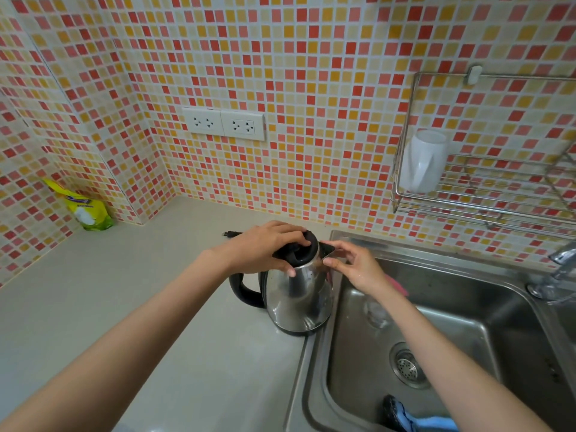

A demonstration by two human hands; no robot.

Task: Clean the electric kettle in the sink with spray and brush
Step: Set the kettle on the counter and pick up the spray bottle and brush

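A stainless steel electric kettle (299, 302) with a black handle and black lid (300, 249) stands on the grey counter, right beside the sink (467, 310). My left hand (265, 247) lies over the lid, its fingers curled round the lid's rim. My right hand (352, 265) is at the kettle's spout side, thumb and fingers touching the top edge near the spout. A brush with a dark head and blue handle (408, 416) lies in the sink at the bottom edge of the view. No spray bottle is in view.
A yellow-green pouch (82, 207) leans in the counter's left corner. Two wall sockets (223, 123) sit above the counter, with a black plug (230, 234) lying behind the kettle. A wire rack (486, 198) holds a white cup (424, 162). The tap (558, 269) stands at the right.
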